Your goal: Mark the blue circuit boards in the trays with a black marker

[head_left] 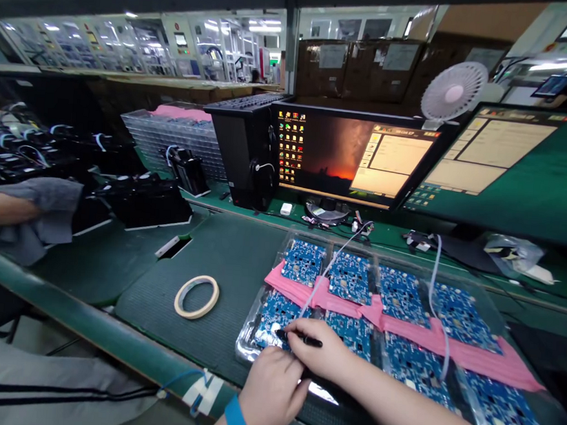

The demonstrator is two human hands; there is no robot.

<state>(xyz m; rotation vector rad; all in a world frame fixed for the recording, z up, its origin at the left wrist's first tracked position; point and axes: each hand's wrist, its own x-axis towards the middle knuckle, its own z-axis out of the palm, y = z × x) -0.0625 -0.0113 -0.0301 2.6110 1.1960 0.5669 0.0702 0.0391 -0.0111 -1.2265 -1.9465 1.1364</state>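
My right hand (321, 350) is closed around a black pen (309, 339), its tip over a blue circuit board (276, 312) at the near left of a clear plastic tray (246, 339). My left hand (271, 386), with a blue wristband, lies against the right at the tray's front edge. Its fingers are curled, and what they hold is hidden. Several more blue boards fill the tray, and a strip of pink foam (340, 304) runs across them. A white cable (331, 267) reaches down to the board beside my right hand. Another white cable (445, 347) hangs farther right.
A masking tape roll (196, 297) lies on the green mat (151, 300). Behind stand a computer tower (244, 151), a monitor (336, 158), a second screen (524, 171) and a small fan (454, 92). At left, another person's sleeved arm (45, 209) is near black units (143, 203).
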